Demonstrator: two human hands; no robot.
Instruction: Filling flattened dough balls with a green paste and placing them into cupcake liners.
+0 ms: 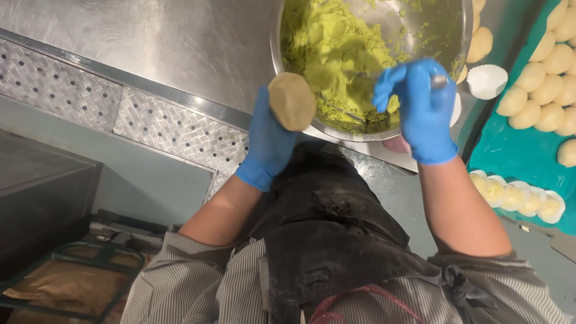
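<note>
Flattened round tan dough disc (292,101) cupped in blue-gloved left hand (270,141); blue-gloved right hand (420,111) closed around metal utensil (439,81) over steel bowl (277,42) of green paste (330,54).

steel counter (180,42) | dough balls (540,90) on teal tray (510,150) | paper cup (487,81) (white, fluted)

A flattened tan dough disc (292,101) was cupped in the blue-gloved left hand (270,141); a metal utensil (437,81) was gripped by the right hand (420,108) over a steel bowl (277,48) of green paste (333,51).
</note>
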